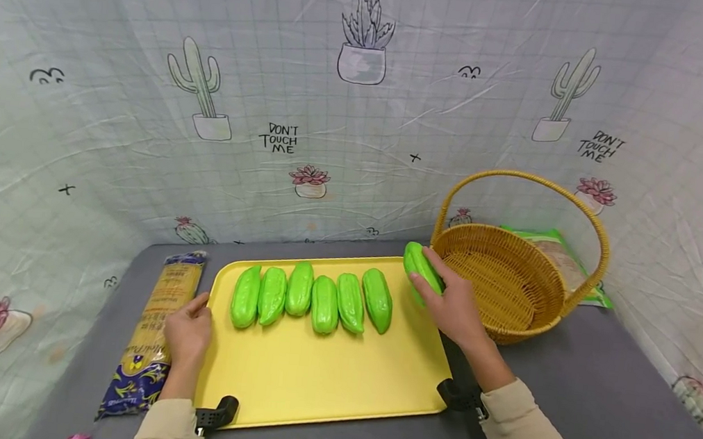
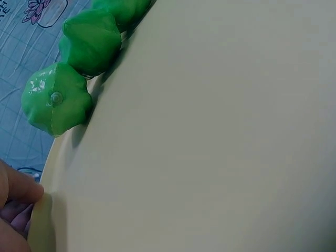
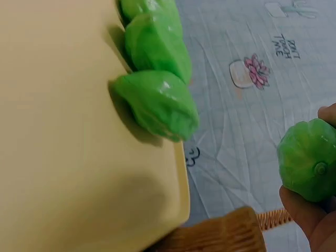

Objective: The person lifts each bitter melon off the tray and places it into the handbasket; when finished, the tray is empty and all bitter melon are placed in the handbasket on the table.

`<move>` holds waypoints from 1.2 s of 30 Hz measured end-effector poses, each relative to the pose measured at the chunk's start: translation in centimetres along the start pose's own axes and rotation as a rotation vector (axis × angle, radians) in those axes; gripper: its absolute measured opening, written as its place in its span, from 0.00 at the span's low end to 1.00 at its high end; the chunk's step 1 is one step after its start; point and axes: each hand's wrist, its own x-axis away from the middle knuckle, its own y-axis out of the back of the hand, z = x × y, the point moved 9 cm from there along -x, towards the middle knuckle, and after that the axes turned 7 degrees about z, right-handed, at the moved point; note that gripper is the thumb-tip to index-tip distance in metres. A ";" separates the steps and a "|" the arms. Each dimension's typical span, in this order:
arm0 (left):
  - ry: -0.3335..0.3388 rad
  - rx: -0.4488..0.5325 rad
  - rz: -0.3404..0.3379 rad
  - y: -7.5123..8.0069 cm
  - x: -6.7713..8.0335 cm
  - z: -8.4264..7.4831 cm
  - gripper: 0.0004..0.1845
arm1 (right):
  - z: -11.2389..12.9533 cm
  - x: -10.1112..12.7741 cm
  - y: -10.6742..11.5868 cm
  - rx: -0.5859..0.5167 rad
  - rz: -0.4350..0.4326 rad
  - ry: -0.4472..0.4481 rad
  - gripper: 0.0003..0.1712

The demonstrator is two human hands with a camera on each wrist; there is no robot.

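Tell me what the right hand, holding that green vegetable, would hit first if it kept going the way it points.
Probably the near rim of the wicker basket: the right hand points up toward it with the green vegetable, though depth is unclear.

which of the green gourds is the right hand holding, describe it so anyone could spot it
Start at the wicker basket on the right of the grey table. Just left of its rim, past the yellow tray's far right corner, the right hand grips one green gourd. It alone is lifted, apart from the six lying in a row on the tray.
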 end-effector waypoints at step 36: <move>-0.001 0.015 0.017 -0.1 -0.1 0.3 0.22 | -10.5 -0.3 8.1 0.219 -0.013 -0.206 0.36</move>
